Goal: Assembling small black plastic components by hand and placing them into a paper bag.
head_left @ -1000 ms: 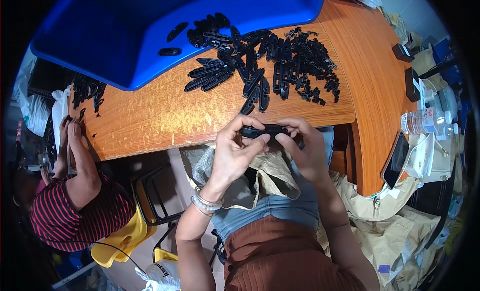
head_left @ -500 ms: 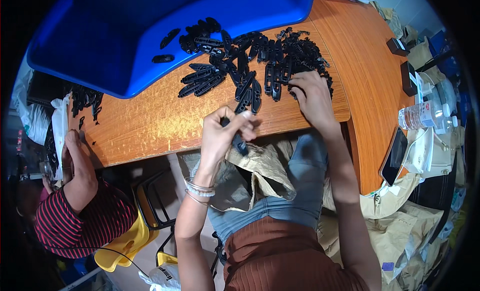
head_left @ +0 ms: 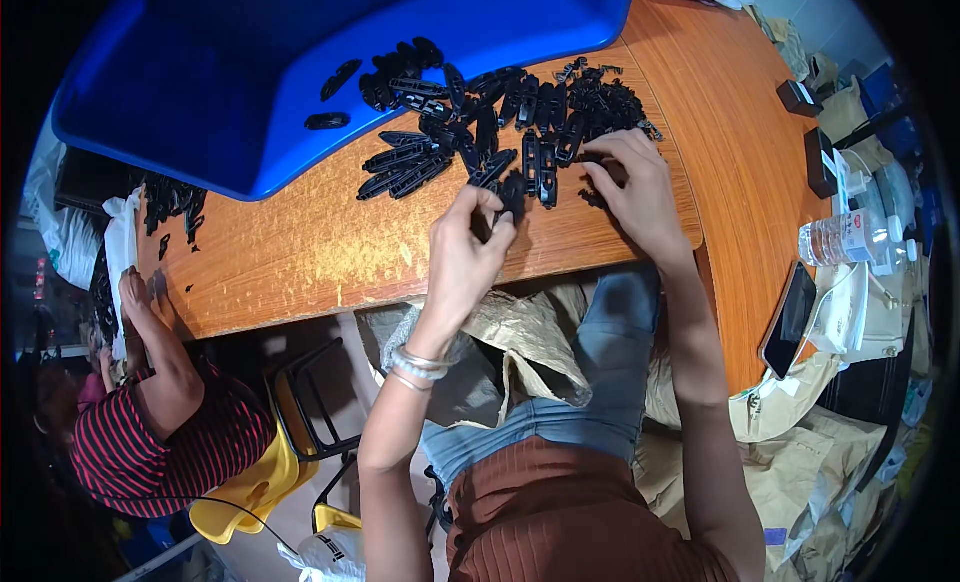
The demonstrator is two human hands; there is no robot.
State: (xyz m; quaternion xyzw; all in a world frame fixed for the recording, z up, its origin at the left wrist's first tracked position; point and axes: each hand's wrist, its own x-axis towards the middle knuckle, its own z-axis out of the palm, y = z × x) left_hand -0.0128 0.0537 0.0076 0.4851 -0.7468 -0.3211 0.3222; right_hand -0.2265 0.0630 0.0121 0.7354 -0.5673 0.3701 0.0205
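My left hand (head_left: 463, 254) is over the table's front edge, thumb and fingers closed on a long black plastic part (head_left: 513, 194), slightly blurred. Farther right, my right hand (head_left: 642, 194) hovers low over the wood, its thumb and forefinger curled together. A small dark piece (head_left: 579, 160) shows at those fingertips, its shape mostly hidden. Between and beyond my hands lie long black slotted parts (head_left: 405, 164), loosely heaped. A pile of small black clip-like pieces (head_left: 612, 104) sits just behind my right hand.
A large blue bin (head_left: 330, 137) lies tipped at the back, black parts on its lip. An open brown paper bag (head_left: 530, 347) rests on my lap. At right are a water bottle (head_left: 838, 237) and a phone (head_left: 790, 320). A person in a striped top (head_left: 165, 447) sits at left.
My left hand has moved up from above the bag to the long parts; the part that pointed down from it is no longer there. My right hand has drawn slightly back from the small pieces.
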